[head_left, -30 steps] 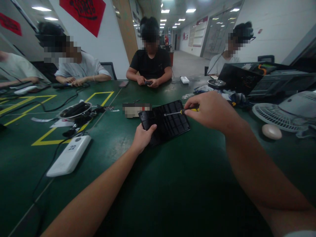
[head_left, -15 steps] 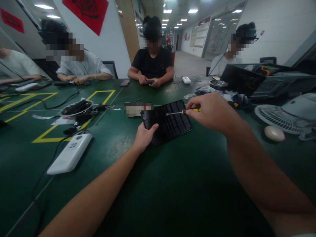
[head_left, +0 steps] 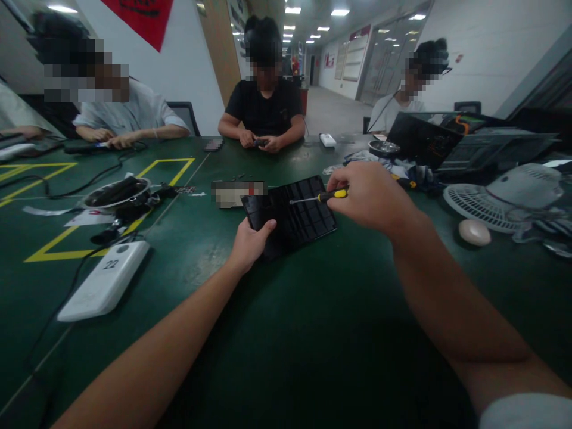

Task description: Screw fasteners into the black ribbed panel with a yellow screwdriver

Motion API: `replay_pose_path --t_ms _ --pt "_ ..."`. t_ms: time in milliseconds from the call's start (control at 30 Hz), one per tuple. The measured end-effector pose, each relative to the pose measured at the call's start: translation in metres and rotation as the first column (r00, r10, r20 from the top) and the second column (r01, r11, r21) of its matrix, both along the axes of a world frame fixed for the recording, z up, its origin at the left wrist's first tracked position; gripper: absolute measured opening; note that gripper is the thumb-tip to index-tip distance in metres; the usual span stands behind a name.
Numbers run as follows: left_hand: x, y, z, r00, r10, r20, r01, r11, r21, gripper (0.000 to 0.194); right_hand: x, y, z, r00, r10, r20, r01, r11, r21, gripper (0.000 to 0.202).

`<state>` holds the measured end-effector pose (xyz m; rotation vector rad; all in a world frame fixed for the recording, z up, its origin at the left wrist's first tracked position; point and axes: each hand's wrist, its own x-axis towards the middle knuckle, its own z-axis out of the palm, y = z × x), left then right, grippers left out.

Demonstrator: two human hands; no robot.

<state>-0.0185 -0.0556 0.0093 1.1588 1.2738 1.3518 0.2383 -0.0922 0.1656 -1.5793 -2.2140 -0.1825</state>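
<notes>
My left hand [head_left: 252, 241] grips the near left edge of a flat black plastic panel [head_left: 308, 223], thumb on top and the other fingers hidden beneath it. Raised ribs divide the panel's face into a grid of rectangles, and it is tilted above the table. In my right hand [head_left: 369, 193] is a screwdriver [head_left: 333, 195] with a yellow and black handle, pinched between thumb and fingers. Its thin metal shaft points left across the panel's face. Whether the tip touches the panel I cannot tell.
Behind the panel lies a blurred box-like item [head_left: 232, 193]. To the left are a white numbered power bank [head_left: 107, 277] and a metal bowl [head_left: 114, 193] of dark parts. A fan grille [head_left: 473, 205] and a pale oval object [head_left: 474, 232] lie right. Other people sit across the green table [head_left: 286, 333].
My view has turned a little to the right, so the scene sits further left. More of the screwdriver's handle shows beside my right fingers. Both holds stay the same.
</notes>
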Motion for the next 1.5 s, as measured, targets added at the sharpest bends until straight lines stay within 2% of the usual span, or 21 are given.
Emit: replay_pose_path --t_ms 167,300,533,667,900,1133,1500 --pt "0.0009 -0.0011 0.0006 1.0 0.004 0.008 -0.004 1.0 0.005 0.046 0.0015 0.0003 -0.0026 1.0 -0.026 0.009 0.026 1.0 0.009 0.02" --pt "0.0006 -0.0016 0.0022 1.0 0.007 -0.012 -0.007 1.0 0.005 0.044 0.0005 0.0002 -0.0003 1.0 0.02 0.005 -0.02 1.0 -0.013 0.025" --pt "-0.0004 -0.0026 0.002 0.999 0.005 -0.039 -0.004 1.0 0.022 0.045 0.0018 0.003 0.0008 0.997 0.066 0.027 -0.066 0.998 -0.022 0.02" --pt "-0.0001 -0.0016 0.0 0.999 0.019 -0.043 -0.018 0.999 0.029 0.044 0.0012 0.0017 -0.0012 0.999 0.041 0.034 -0.042 0.999 0.002 0.025" --pt "-0.0002 -0.0012 -0.0005 0.999 0.009 -0.04 -0.008 1.0 0.023 0.045 0.0008 -0.001 -0.0041 1.0 -0.012 0.001 0.012 1.0 0.016 0.022" --pt "0.0019 -0.0038 0.0031 1.0 0.003 -0.006 -0.003 1.0 0.013 0.044 0.001 -0.0022 -0.0022 0.999 -0.036 -0.022 0.035 0.999 -0.017 0.026" --pt "-0.0004 -0.0015 0.0013 0.998 0.006 -0.07 -0.004 0.999 0.039 0.044 0.0 0.0024 -0.0006 1.0 0.021 -0.004 -0.021 1.0 -0.009 0.018"
